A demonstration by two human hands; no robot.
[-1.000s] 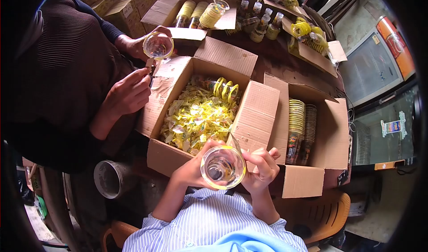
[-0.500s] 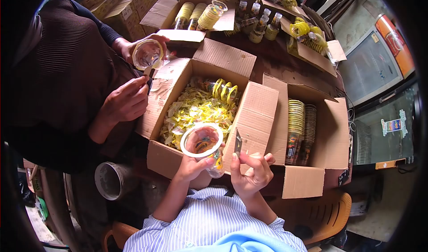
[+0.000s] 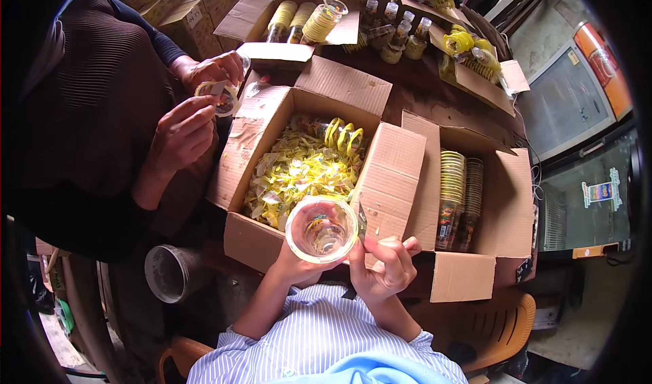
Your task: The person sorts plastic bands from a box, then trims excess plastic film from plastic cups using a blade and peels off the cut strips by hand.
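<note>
Head view: left hand (image 3: 299,267) clamped on clear cup (image 3: 320,231), fingertips hidden. Right hand (image 3: 384,268) pinches thin blade (image 3: 363,221) close beside it.

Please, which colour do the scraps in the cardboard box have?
The scraps are mostly yellow, some whitish; head view.

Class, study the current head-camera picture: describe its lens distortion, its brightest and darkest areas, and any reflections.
Head view: fisheye curving, with blacked-out corners; head view: brightest on the yellow scraps and striped shirt; head view: the co-worker's dark clothing sinks into shadow at left; head view: pale reflections inside the held cup.
</note>
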